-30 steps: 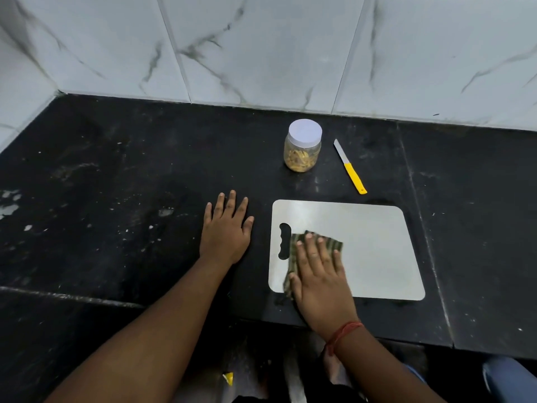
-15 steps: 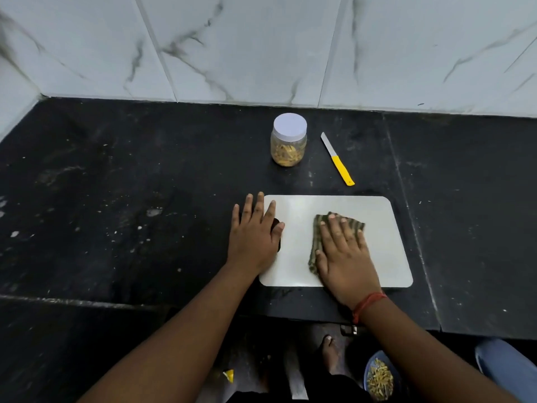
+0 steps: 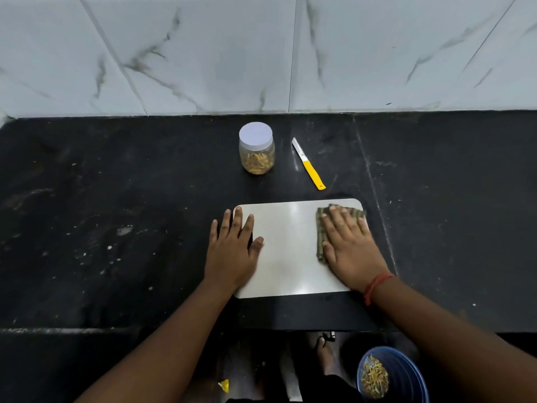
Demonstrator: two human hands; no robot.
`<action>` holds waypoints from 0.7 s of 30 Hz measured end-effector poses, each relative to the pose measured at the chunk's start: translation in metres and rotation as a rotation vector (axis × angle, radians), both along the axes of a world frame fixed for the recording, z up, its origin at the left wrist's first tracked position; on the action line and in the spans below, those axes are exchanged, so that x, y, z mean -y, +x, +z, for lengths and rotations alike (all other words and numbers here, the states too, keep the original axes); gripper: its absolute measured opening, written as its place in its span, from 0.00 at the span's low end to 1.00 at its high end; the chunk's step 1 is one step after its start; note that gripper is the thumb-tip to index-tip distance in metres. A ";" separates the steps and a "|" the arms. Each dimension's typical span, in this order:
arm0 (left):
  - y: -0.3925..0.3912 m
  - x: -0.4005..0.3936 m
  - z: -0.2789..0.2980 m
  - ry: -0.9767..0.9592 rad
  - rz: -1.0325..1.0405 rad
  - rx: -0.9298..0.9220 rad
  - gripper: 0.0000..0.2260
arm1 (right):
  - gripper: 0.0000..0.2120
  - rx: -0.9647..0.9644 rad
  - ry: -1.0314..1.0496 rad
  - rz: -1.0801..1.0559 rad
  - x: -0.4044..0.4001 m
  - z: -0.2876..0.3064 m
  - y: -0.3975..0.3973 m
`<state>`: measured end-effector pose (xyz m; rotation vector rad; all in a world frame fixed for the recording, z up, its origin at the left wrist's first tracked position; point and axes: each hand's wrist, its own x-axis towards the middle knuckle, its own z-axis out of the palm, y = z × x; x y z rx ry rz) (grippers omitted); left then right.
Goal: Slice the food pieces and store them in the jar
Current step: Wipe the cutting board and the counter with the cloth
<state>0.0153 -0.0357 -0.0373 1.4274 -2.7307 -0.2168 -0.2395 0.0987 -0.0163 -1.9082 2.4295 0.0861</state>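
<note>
1. Both hands lie flat with fingers straight: the left hand [image 3: 234,251] presses the left edge of the board [image 3: 286,248], the right hand [image 3: 350,247] presses a green cloth [image 3: 321,228] onto the board's right end.
2. Beyond the board the lidded jar [image 3: 257,148] stands upright, food pieces [image 3: 257,164] inside.
3. Just right of the jar lies a knife [image 3: 308,163].
4. Below the black counter [image 3: 116,213], a blue bowl [image 3: 406,376] holds more pieces.

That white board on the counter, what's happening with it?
A person is wiping the cutting board with a folded cloth pressed flat under the right hand, near the board's right edge. The left hand rests on its left end, steadying it. Behind, the lidded jar and the yellow-handled knife lie untouched.
</note>
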 end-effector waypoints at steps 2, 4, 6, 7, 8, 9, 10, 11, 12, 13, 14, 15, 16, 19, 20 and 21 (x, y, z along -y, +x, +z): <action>0.001 0.001 -0.001 0.005 -0.006 -0.016 0.30 | 0.29 -0.013 0.015 0.185 -0.003 -0.002 0.000; 0.001 0.001 -0.001 0.009 -0.003 -0.024 0.30 | 0.29 0.037 -0.016 0.033 0.000 0.003 -0.012; 0.001 0.000 -0.001 0.007 -0.001 -0.007 0.30 | 0.30 0.056 -0.043 -0.102 0.000 0.002 -0.013; 0.001 0.000 -0.001 0.007 -0.001 0.004 0.30 | 0.29 0.051 -0.030 -0.047 -0.003 0.000 -0.011; 0.001 0.000 0.000 0.008 -0.002 0.007 0.30 | 0.29 0.042 -0.014 0.044 -0.007 -0.001 -0.009; 0.000 0.001 0.001 0.008 -0.002 0.006 0.30 | 0.29 0.044 -0.007 0.108 -0.011 -0.002 -0.013; 0.000 0.001 0.002 0.006 0.000 0.011 0.30 | 0.28 0.064 -0.013 0.114 -0.012 -0.001 -0.020; 0.000 0.001 0.002 0.006 0.004 0.023 0.30 | 0.29 0.093 -0.027 0.072 -0.012 0.001 -0.029; -0.001 0.001 0.003 0.007 0.009 0.034 0.30 | 0.30 0.120 -0.041 0.018 -0.012 0.003 -0.038; -0.001 0.001 0.003 0.008 0.013 0.040 0.30 | 0.31 0.136 -0.047 -0.023 -0.013 0.003 -0.045; -0.001 0.001 0.003 0.007 0.015 0.041 0.30 | 0.31 0.138 -0.049 -0.050 -0.016 0.002 -0.050; -0.001 0.001 0.003 0.008 0.016 0.042 0.30 | 0.31 0.128 -0.052 -0.074 -0.020 0.002 -0.056; -0.001 0.001 0.003 0.006 0.017 0.044 0.29 | 0.30 0.119 -0.059 -0.109 -0.025 0.002 -0.062; -0.003 0.000 0.006 0.013 0.017 0.047 0.29 | 0.29 0.100 -0.075 -0.250 -0.040 0.003 -0.091; -0.003 0.000 0.007 0.015 0.015 0.051 0.29 | 0.29 0.087 -0.062 -0.259 -0.043 0.004 -0.097; -0.002 0.000 0.008 0.014 0.015 0.058 0.30 | 0.30 0.070 -0.052 -0.242 -0.044 0.004 -0.100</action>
